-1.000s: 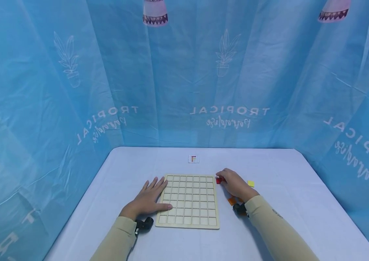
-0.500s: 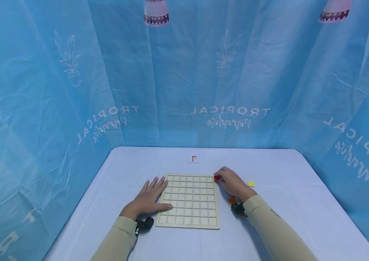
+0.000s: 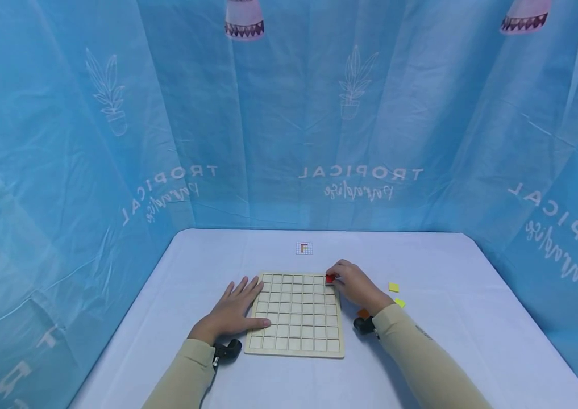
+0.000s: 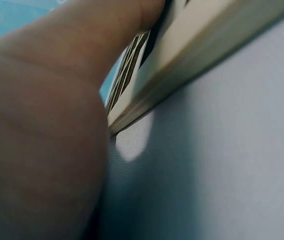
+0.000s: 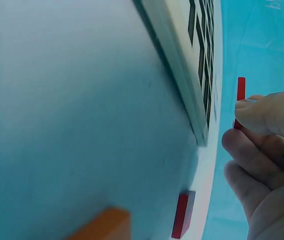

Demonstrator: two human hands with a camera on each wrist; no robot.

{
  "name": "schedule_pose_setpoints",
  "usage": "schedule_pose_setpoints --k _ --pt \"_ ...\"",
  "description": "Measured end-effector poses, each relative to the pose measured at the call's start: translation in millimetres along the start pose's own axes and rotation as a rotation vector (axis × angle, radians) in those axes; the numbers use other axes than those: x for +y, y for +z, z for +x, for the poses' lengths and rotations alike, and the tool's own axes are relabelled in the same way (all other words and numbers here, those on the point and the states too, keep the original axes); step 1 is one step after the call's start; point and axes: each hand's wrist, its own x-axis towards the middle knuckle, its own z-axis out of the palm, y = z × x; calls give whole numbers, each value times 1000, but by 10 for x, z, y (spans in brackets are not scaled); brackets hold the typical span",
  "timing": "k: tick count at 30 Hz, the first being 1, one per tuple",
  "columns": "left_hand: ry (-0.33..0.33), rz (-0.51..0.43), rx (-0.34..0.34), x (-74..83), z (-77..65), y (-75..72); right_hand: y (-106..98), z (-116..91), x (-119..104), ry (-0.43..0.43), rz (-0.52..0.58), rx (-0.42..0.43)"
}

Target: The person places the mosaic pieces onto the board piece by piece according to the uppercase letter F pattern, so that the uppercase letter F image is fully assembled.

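A pale wooden grid board (image 3: 294,350) lies flat on the white table, divided into rows of square cells. My left hand (image 3: 232,314) rests on its left edge with fingers spread and straight; the left wrist view shows the thumb (image 4: 82,40) over the rim. A thin red square tile (image 3: 329,279) is pinched between thumb and fingers of my right hand (image 3: 359,284), over the board's far right corner. In the right wrist view that tile (image 5: 241,89) is seen edge-on, raised off the table.
Right of the board lie two yellow tiles (image 3: 393,287) and an orange tile (image 3: 363,313), partly behind the right wrist. Another red tile (image 5: 183,215) shows in the right wrist view. A small printed grid card (image 3: 304,248) lies beyond the board. Blue curtains surround the table.
My right hand has moved left with the red tile, from beside the board to over its far right corner. A second yellow tile has come into sight. The left hand stays put.
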Motion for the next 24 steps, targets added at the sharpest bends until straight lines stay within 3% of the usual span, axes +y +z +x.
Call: schedule_pose_setpoints --k 11,24 --pt "-1 -1 -4 -13 3 8 79 103 -129 23 9 -30" --pt "-9 -24 1 -5 -3 8 109 215 -284 -58 -13 -58"
